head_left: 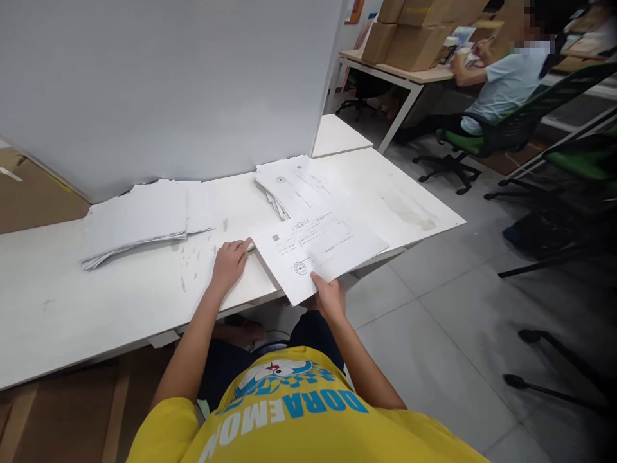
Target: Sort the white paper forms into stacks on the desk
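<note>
A printed sheet of paper (321, 247) with a round stamp lies at the front edge of the white desk (120, 296), partly overhanging it. My right hand (328, 297) pinches its near edge from below. My left hand (230, 260) rests on the desk with its fingertips on the sheet's left corner. Behind the sheet sits a fanned stack of printed papers (292, 183). A second pile of papers (139, 218), blank side up, lies to the left.
A grey partition panel (168, 83) stands along the desk's back edge. A seated person (506, 77) works at another table with cardboard boxes (419, 29) at the upper right. Green office chairs (530, 122) and black chair legs (549, 366) stand on the tiled floor to the right.
</note>
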Available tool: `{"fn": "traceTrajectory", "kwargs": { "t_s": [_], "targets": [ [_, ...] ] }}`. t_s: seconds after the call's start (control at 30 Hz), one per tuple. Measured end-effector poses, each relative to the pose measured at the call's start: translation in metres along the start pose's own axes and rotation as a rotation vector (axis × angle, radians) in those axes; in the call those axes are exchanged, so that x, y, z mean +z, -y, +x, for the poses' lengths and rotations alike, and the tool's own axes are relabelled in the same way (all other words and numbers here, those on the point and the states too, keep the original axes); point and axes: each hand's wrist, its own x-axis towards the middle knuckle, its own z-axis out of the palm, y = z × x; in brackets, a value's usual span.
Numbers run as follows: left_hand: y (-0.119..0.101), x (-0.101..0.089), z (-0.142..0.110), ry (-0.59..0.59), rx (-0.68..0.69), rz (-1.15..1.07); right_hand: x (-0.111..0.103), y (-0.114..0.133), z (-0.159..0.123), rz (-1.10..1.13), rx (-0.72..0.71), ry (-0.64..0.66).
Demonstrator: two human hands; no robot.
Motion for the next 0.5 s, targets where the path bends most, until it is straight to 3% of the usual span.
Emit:
{"fn": "traceTrajectory", "kwargs": {
  "t_s": [0.17,0.5],
  "targets": [
    [0.005,0.004,-0.004,-0.036,0.034,-0.017,0.015,-0.001,-0.006,-0.071,0.012,-0.097],
    [0.004,0.006,-0.003,-0.088,0.059,-0.052,0.018,-0.005,-0.016,-0.007,-0.013,-0.091]
  ]
}}
